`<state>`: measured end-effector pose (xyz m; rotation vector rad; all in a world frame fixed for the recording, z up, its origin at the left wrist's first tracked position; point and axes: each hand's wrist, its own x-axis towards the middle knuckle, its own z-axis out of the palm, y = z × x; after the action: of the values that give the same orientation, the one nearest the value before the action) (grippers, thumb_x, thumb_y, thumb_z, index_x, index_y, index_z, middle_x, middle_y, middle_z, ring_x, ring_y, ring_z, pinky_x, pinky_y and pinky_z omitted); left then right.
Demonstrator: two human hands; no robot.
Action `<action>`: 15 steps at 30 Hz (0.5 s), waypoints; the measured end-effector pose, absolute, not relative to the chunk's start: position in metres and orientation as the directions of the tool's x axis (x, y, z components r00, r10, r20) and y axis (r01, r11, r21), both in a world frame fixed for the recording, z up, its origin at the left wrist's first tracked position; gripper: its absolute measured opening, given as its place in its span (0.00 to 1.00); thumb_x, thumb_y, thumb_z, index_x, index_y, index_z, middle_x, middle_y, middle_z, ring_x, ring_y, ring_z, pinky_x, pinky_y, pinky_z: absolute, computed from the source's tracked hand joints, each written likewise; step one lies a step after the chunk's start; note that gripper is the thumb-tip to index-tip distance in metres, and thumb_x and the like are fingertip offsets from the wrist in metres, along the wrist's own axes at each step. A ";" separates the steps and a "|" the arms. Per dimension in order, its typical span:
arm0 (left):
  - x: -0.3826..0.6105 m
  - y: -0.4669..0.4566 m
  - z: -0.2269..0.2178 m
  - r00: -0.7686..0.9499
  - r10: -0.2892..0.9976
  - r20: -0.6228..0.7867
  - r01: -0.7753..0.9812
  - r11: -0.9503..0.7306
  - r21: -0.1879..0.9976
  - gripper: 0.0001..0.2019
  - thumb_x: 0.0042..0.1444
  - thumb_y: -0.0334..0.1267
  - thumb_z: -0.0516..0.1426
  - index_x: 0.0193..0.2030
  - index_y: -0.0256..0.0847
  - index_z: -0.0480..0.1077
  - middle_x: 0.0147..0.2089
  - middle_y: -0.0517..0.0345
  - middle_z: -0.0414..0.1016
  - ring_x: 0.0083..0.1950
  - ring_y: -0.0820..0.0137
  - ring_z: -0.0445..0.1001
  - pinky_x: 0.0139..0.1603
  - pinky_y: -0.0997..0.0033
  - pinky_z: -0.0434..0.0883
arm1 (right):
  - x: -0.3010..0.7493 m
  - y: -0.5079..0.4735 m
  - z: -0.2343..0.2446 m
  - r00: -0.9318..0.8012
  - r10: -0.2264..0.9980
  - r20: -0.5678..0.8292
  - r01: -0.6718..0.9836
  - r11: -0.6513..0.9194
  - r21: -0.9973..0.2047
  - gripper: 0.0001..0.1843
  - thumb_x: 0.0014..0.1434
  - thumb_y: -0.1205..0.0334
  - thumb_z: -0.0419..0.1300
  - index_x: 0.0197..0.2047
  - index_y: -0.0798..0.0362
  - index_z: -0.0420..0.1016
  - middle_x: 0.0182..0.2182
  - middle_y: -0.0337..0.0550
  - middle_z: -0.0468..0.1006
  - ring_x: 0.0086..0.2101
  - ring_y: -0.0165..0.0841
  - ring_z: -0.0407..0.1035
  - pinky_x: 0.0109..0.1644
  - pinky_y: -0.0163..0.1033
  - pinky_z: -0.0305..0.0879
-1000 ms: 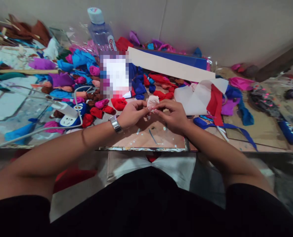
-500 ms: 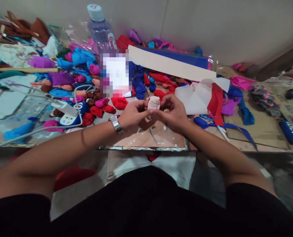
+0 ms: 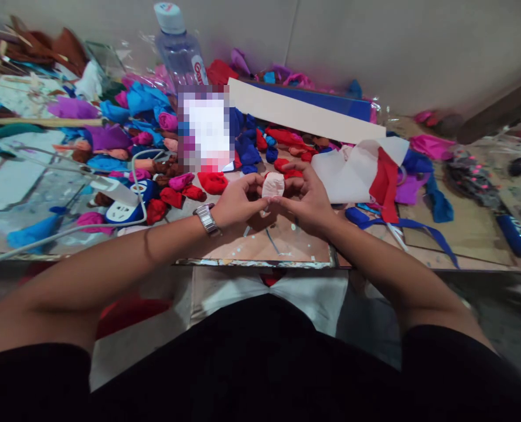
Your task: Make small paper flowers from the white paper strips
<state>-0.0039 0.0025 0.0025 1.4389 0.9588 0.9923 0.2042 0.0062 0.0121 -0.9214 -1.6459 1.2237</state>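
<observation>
The cluttered surface (image 3: 286, 249) carries coloured rolled buds (image 3: 150, 126) far left, a water bottle (image 3: 179, 50) behind them, a power strip (image 3: 123, 205) near left, and white and red sheets (image 3: 357, 173) right.

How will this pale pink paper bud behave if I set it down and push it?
Probably light and soft: the paper bud looks like crumpled thin paper, pinched between left hand and right hand. Firm pressure would likely crush it. Rounded, it may roll.

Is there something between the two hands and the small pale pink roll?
Nothing visible does. The left hand and the right hand pinch the pale pink roll from either side, with their fingers touching it. The red rolls lie apart from it, farther back on the table.
</observation>
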 end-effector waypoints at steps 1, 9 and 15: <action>-0.004 0.002 0.001 0.320 0.944 0.075 0.042 -0.093 0.995 0.19 0.51 0.40 0.71 0.47 0.38 0.73 0.40 0.55 0.82 0.40 0.68 0.80 0.42 0.70 0.75 | 0.204 0.006 0.011 -0.354 0.914 0.201 0.055 0.235 -0.970 0.44 0.51 0.43 0.79 0.62 0.44 0.63 0.37 0.37 0.83 0.36 0.35 0.79 0.43 0.40 0.75; -0.002 0.000 0.003 0.354 0.930 0.097 0.001 -0.104 0.995 0.21 0.54 0.43 0.71 0.50 0.38 0.71 0.45 0.51 0.83 0.44 0.66 0.82 0.47 0.66 0.78 | 0.200 0.007 0.009 -0.339 0.923 0.180 0.006 0.193 -0.981 0.40 0.52 0.44 0.78 0.60 0.45 0.66 0.37 0.37 0.83 0.37 0.34 0.79 0.42 0.39 0.76; -0.003 0.002 0.002 0.334 0.934 0.125 0.028 -0.142 0.989 0.22 0.52 0.42 0.71 0.50 0.39 0.70 0.43 0.53 0.82 0.43 0.66 0.81 0.45 0.67 0.76 | 0.200 0.006 0.010 -0.369 0.919 0.143 -0.031 0.141 -0.990 0.39 0.50 0.48 0.80 0.59 0.45 0.67 0.39 0.38 0.84 0.38 0.34 0.79 0.44 0.38 0.77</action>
<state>-0.0026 0.0017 0.0019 1.4870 0.9237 1.0239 0.1998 0.0060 0.0104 -0.8930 -1.5429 1.3673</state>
